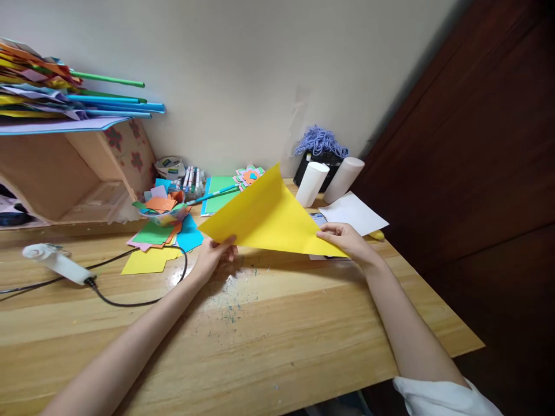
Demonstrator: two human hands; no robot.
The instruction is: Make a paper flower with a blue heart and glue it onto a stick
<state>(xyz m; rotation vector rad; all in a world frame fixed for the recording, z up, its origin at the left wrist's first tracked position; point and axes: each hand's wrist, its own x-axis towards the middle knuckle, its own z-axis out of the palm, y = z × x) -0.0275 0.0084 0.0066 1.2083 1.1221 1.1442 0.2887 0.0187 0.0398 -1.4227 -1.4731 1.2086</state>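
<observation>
A yellow sheet of paper [267,218], folded into a triangle, is held above the wooden desk [243,341]. My left hand [213,256] pinches its left corner from below. My right hand [344,240] grips its right corner, fingers closed over the edge. The triangle's peak points up toward the wall. Under the sheet's right corner lies something that looks like a phone [318,219], partly hidden, on a white sheet [355,212].
A white glue gun [56,261] with a black cord [130,300] lies at the left. Coloured paper scraps [158,240], a bowl of scraps [162,211], markers [191,178], green paper [219,196], two white rolls [329,182] and blue yarn [319,140] crowd the back. A shelf of paper [47,95] stands at the left.
</observation>
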